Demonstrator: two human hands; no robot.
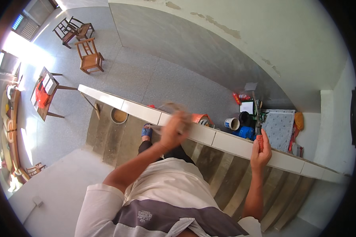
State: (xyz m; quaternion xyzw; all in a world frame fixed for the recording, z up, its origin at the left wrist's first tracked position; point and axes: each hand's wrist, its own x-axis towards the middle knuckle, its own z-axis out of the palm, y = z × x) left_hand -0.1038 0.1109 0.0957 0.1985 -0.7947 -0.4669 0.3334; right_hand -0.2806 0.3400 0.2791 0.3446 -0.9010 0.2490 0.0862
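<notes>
Fingers point(265, 139) of the right hand point(261, 152) wrap around one red-handled tool point(260, 140), its thin dark shaft rising upright above the fist, right at the tiled ledge point(229, 143). The left hand point(174, 132) is motion-blurred against the same ledge; its fingers seem bent over something pale and blurred, but whether they grip it cannot be told.

The ledge is one long, low wall capped with smooth, glossy white rectangular tiles, running diagonally across the view. On the person's side of it, grey concrete steps point(225, 177) descend in flat, dull bands; one foot in a blue sandal point(146, 131) rests on a step just below the ledge, near a round bucket point(119, 115) of tan contents.

Beyond the ledge, close to the right hand, lie one white pail point(232, 123), one blue container point(247, 132), one orange object point(201, 117) and one patterned grey board point(279, 126) leaning flat. Far beyond the ledge's left end stand three wooden chairs point(89, 56) and one small wooden table point(45, 94) carrying a red bag.

The speckled grey floor point(146, 75) between the ledge and the chairs lies broad and open; the peeling plaster wall point(245, 43) closes the far side.
</notes>
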